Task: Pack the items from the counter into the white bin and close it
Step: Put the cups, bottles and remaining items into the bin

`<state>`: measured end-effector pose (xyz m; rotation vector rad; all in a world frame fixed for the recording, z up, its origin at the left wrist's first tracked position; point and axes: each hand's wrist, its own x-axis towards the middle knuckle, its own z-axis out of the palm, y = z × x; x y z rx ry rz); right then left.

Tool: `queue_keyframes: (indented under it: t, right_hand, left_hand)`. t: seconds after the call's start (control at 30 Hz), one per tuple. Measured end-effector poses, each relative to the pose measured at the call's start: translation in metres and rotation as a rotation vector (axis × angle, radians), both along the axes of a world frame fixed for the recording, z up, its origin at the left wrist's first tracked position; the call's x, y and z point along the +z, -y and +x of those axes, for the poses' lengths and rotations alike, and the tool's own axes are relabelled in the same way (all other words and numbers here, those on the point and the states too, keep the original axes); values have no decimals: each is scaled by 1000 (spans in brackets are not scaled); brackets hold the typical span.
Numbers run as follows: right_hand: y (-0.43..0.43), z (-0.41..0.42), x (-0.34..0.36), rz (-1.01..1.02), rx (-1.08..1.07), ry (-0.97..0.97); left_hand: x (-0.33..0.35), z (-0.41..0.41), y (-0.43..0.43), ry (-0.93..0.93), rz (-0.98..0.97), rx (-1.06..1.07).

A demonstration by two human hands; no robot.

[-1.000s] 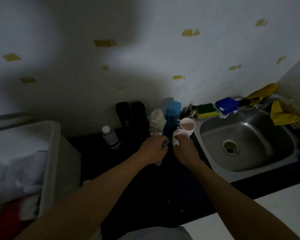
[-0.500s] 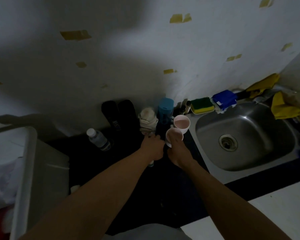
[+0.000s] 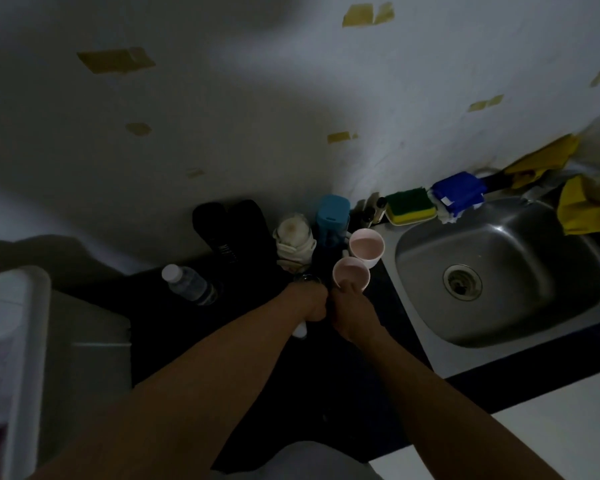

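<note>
Two hands work side by side in the head view. The left hand (image 3: 309, 303) is curled round a small clear item (image 3: 300, 330), and the right hand (image 3: 355, 315) grips a pink cup (image 3: 351, 273) just beyond its knuckles. Picking up seems the step in hand. Next, both loads must travel well left of the left hand, into the white bin (image 3: 28, 341).

Both bare forearms reach forward and meet just left of the sink (image 3: 417, 306). The left hand (image 3: 308, 303) is fisted, knuckles up, around what seems a small clear bottle (image 3: 300, 330). The right hand (image 3: 355, 315), just beside it, grips a pink cup (image 3: 351, 274), thumb at its rim.
</note>
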<state>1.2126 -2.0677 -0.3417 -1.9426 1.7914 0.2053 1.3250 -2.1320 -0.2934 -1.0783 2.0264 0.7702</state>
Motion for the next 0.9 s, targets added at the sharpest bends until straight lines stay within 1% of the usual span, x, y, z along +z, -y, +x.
queue_keyframes:
  t: [0.1,0.17,0.3,0.4,0.47,0.6,0.67,0.8,0.9]
  right_hand:
    - [2,1,1,8,-46,-44]
    - [2,1,3,0,-77,-54]
    - [-6,0,8,-89,-140,-88]
    - [-15,0,13,-149,-165,-90]
    - [-22,-1,17,-177,-185,-90]
    - [-38,-2,30,-269,-260,-26]
    - [-45,-2,42,-343,-278,3]
    - [-59,0,80,-544,-337,146]
    - [-70,1,108,-613,-334,156]
  left_hand:
    - [2,0,2,-36,-52,-24]
    - [5,2,3,-43,-51,-27]
    - [7,10,4,-55,-28,-38]
    - [12,15,3,-64,-55,-77]
    - [19,15,2,-95,-111,-117]
    - [46,16,-3,-212,-226,-170]
    - [61,19,-10,-262,-309,-204]
    - [89,24,-27,-325,-500,-258]
    - [109,38,-44,-420,-619,-265]
